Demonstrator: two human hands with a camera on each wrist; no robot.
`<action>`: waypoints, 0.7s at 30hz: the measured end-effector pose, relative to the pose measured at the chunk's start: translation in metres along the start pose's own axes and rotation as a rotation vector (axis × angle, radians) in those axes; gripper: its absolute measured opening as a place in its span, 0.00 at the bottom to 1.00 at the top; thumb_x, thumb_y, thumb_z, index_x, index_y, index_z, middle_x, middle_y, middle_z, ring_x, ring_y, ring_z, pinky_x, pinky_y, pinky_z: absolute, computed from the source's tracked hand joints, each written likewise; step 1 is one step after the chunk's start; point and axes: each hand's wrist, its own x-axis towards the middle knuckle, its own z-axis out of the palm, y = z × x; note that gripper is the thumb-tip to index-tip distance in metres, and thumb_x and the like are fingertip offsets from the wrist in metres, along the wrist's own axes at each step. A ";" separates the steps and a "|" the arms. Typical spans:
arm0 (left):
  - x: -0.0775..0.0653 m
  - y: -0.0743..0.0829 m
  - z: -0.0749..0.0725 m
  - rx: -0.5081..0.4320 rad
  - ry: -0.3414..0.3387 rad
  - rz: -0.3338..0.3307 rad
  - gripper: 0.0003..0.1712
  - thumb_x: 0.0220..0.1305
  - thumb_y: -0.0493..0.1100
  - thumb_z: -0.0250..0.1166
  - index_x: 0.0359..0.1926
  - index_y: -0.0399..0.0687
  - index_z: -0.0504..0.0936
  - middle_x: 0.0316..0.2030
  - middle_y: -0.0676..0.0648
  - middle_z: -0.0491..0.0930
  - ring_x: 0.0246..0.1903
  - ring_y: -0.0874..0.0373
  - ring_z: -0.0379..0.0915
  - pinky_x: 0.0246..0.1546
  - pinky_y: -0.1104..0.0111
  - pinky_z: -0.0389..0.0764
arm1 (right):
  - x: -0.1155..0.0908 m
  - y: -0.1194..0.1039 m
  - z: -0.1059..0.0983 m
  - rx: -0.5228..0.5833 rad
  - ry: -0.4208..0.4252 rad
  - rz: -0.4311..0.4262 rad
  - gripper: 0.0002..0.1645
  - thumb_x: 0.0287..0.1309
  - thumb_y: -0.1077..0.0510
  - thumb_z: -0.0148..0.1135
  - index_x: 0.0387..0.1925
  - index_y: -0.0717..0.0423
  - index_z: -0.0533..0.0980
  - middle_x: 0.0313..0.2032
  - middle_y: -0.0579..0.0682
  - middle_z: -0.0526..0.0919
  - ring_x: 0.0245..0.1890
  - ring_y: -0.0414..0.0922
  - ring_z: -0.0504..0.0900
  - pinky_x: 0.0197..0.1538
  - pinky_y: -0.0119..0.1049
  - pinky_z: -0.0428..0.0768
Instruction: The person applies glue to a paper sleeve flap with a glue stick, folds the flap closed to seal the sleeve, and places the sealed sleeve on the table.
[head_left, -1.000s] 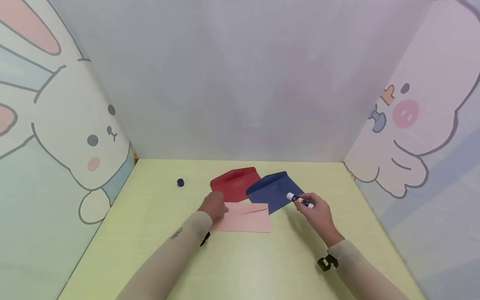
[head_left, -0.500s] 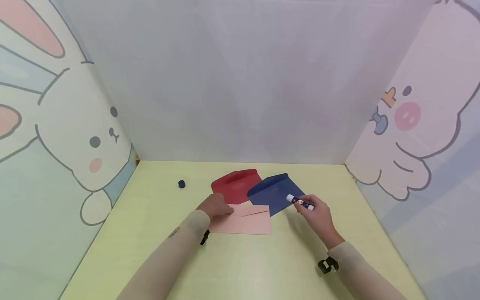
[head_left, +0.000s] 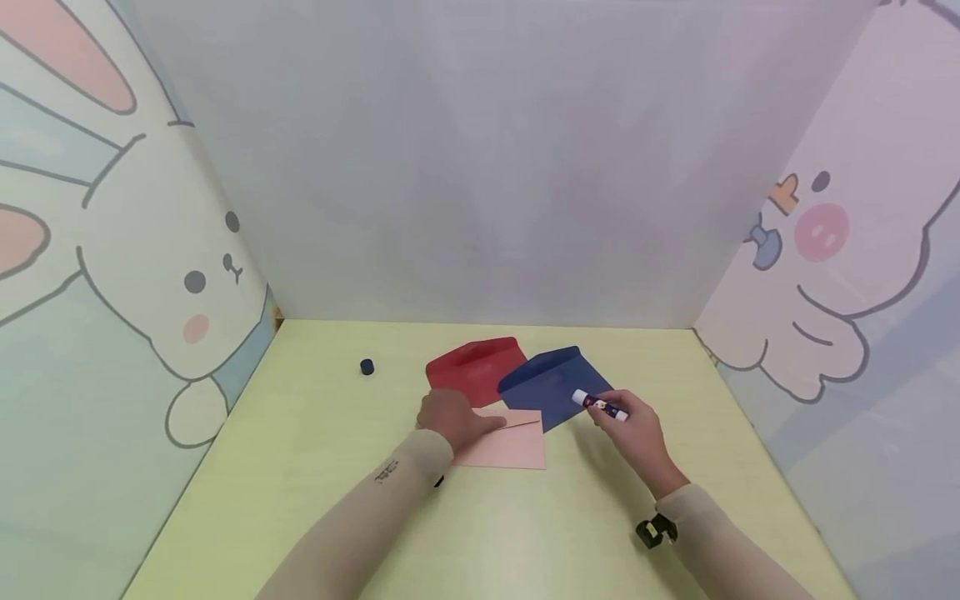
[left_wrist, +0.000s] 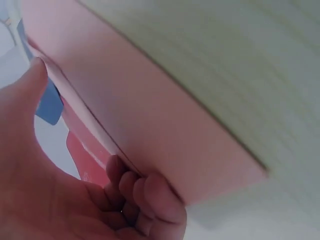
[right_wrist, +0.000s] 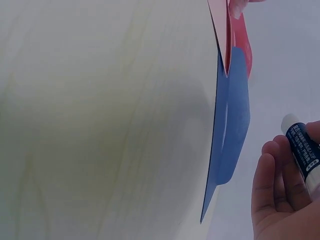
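A pink envelope (head_left: 517,450) lies on the table with its long flap folded down. My left hand (head_left: 453,421) rests over its left part, the thumb (left_wrist: 36,82) stretched out along the flap and the other fingers bent at the flap's edge. In my right hand (head_left: 633,429) I hold a glue stick (head_left: 600,406) with its white end pointing up and left, above a blue envelope (head_left: 551,392). The right wrist view shows the dark printed barrel of the glue stick (right_wrist: 304,147) between thumb and fingers. Behind the pink envelope, a red envelope (head_left: 480,371) lies with its flap raised.
A small dark cap (head_left: 367,367) stands on the pale yellow table (head_left: 315,433) at the back left. The blue envelope's flap is raised, and its left corner overlaps the red one. Walls with cartoon animals (head_left: 817,233) enclose the table at the sides and back.
My left hand has slid to the right along the pink envelope's flap, its thumb now stretched out. My right hand keeps the glue stick in nearly the same place.
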 end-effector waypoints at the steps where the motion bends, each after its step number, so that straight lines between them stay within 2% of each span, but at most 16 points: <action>1: -0.001 0.002 0.001 0.021 0.016 -0.007 0.46 0.55 0.86 0.80 0.18 0.53 0.76 0.18 0.49 0.75 0.30 0.52 0.78 0.34 0.60 0.79 | 0.004 0.013 0.002 0.050 -0.005 -0.051 0.23 0.72 0.44 0.85 0.56 0.56 0.91 0.46 0.57 0.98 0.36 0.36 0.89 0.37 0.29 0.84; 5: -0.004 0.006 0.004 0.077 0.045 -0.040 0.48 0.52 0.89 0.79 0.22 0.51 0.78 0.23 0.47 0.77 0.30 0.53 0.77 0.30 0.63 0.79 | 0.006 0.018 0.001 0.064 -0.014 -0.066 0.24 0.70 0.41 0.85 0.54 0.54 0.91 0.44 0.55 0.97 0.36 0.36 0.89 0.36 0.30 0.84; 7: -0.006 0.008 0.003 0.083 0.055 -0.041 0.48 0.52 0.89 0.80 0.24 0.49 0.80 0.25 0.46 0.79 0.30 0.52 0.78 0.31 0.63 0.81 | 0.005 0.015 0.001 0.044 -0.017 -0.040 0.24 0.72 0.44 0.84 0.57 0.56 0.90 0.47 0.57 0.97 0.37 0.35 0.89 0.37 0.29 0.84; 8: -0.007 0.008 0.002 0.083 0.058 -0.038 0.47 0.53 0.88 0.80 0.24 0.49 0.80 0.25 0.46 0.79 0.31 0.52 0.78 0.32 0.63 0.82 | 0.000 0.002 0.000 -0.005 -0.015 0.013 0.24 0.73 0.46 0.83 0.58 0.58 0.89 0.50 0.61 0.97 0.38 0.35 0.89 0.39 0.30 0.86; 10: -0.010 0.008 0.001 0.075 0.059 -0.027 0.46 0.55 0.86 0.81 0.25 0.49 0.81 0.26 0.46 0.79 0.33 0.52 0.78 0.36 0.61 0.84 | -0.002 -0.005 0.000 -0.032 -0.020 0.050 0.24 0.75 0.49 0.82 0.61 0.60 0.88 0.55 0.63 0.97 0.39 0.32 0.88 0.40 0.28 0.85; 13: -0.014 0.006 -0.003 0.059 0.058 0.004 0.42 0.58 0.82 0.83 0.24 0.50 0.81 0.24 0.47 0.80 0.35 0.52 0.78 0.44 0.58 0.87 | -0.004 -0.010 0.000 -0.065 -0.026 0.082 0.24 0.77 0.51 0.81 0.64 0.61 0.87 0.58 0.64 0.96 0.39 0.29 0.87 0.42 0.26 0.85; 16: -0.014 0.000 -0.005 0.057 0.048 0.060 0.40 0.62 0.78 0.83 0.21 0.51 0.79 0.20 0.49 0.77 0.34 0.53 0.77 0.49 0.56 0.86 | -0.003 -0.009 0.000 -0.070 -0.022 0.079 0.23 0.78 0.52 0.81 0.64 0.60 0.87 0.57 0.64 0.96 0.39 0.29 0.88 0.42 0.26 0.85; 18: -0.012 -0.004 -0.006 0.042 0.033 0.090 0.38 0.64 0.74 0.84 0.21 0.52 0.78 0.19 0.50 0.77 0.34 0.54 0.76 0.49 0.56 0.85 | -0.003 -0.008 0.000 -0.069 -0.020 0.072 0.22 0.78 0.52 0.80 0.63 0.61 0.87 0.56 0.64 0.96 0.39 0.31 0.88 0.42 0.27 0.85; 21: -0.009 -0.010 -0.009 0.004 -0.008 0.102 0.33 0.68 0.66 0.86 0.23 0.50 0.83 0.19 0.50 0.79 0.33 0.54 0.77 0.48 0.57 0.85 | -0.003 -0.008 0.000 -0.073 -0.018 0.064 0.22 0.78 0.52 0.81 0.62 0.61 0.88 0.54 0.63 0.96 0.39 0.32 0.87 0.41 0.28 0.85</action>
